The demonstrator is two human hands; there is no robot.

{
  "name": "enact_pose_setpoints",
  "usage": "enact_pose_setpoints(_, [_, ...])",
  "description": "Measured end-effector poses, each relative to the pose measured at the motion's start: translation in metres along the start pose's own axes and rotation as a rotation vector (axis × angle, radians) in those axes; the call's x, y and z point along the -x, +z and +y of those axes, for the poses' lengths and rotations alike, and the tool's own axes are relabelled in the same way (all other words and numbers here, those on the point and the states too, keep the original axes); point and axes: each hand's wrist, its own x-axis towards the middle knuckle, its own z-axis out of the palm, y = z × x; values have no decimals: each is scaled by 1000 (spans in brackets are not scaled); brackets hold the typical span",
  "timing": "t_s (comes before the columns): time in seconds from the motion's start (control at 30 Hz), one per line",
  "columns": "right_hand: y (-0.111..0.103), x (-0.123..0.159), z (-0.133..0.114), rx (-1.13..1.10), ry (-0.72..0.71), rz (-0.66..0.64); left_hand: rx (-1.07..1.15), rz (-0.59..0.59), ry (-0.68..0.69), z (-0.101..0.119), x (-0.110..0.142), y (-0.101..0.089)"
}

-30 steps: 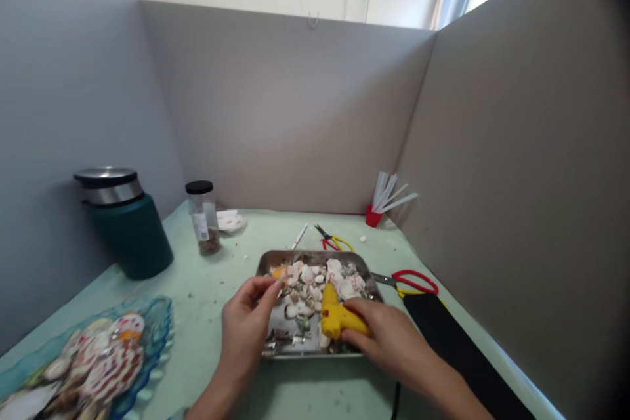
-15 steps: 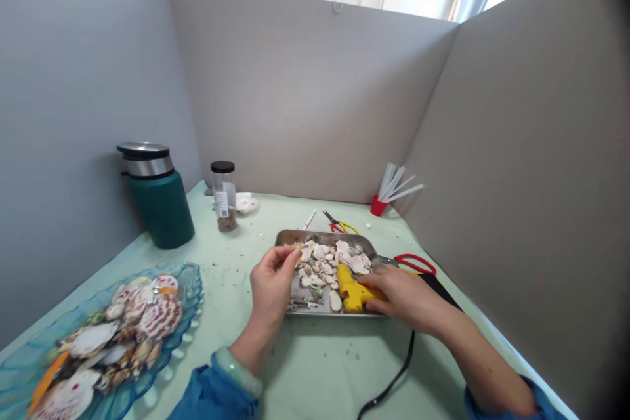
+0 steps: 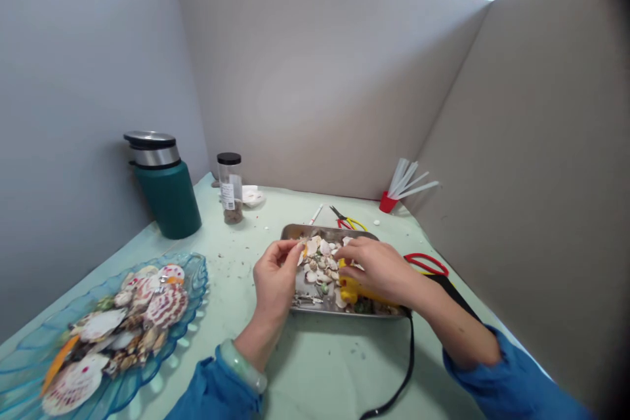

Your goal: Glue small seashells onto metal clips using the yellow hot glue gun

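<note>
A yellow hot glue gun (image 3: 350, 289) lies over the near right part of the metal tray (image 3: 290, 231), which holds many small seashells (image 3: 319, 264). Above the gun hovers my right hand (image 3: 377, 269), its fingers apart and holding nothing; it hides part of the gun and the tray's right side. At the tray's left edge, my left hand (image 3: 278, 275) is closed in a pinch. Whatever sits between its thumb and forefinger is too small to make out. From the gun a black cord (image 3: 409, 361) runs toward me.
Larger shells fill a blue glass dish (image 3: 199, 269) at left. Behind it stand a green flask (image 3: 170, 200) and a jar (image 3: 230, 190). Small pliers (image 3: 347, 218), a marker (image 3: 316, 214) and a red cup (image 3: 388, 202) of glue sticks are at the back. Red-handled scissors (image 3: 428, 264) lie right.
My right hand has set the glue gun down in the tray and opened its fingers off it. My left hand keeps its pinch near the tray's left side. The view has shifted and tilted down.
</note>
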Motion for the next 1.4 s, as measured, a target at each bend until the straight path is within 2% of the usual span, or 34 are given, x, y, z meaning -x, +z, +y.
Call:
enact_pose_setpoints(0.17, [15, -49, -5, 25, -111, -67, 15, 36, -3, -3, -1, -2])
enact_pose_setpoints(0.27, [29, -66, -8, 37, -148, -122, 40, 41, -3, -4, -1, -2])
enact_pose_setpoints(0.4, [38, -70, -7, 22, -181, -177, 58, 52, -3, -3, 0, -1])
enact_pose_setpoints(0.63, [29, -74, 20, 12, -140, -187, 42, 40, -14, -3, -1, -1])
enact_pose_setpoints(0.93, [44, -80, -13, -13, -138, -172, 37, 29, -11, -2, -1, 0])
enact_pose_setpoints(1.13, [35, -77, 2, -298, -93, -85, 29, 27, -7, -4, -1, -1])
enact_pose_setpoints(1.27, [17, -50, 13, -627, -81, -8, 38, 6, -13, -3, -1, -1])
enact_pose_setpoints(1.4, [10, -16, 8, -903, -77, 77, 13, -23, -1, 2, 1, 0])
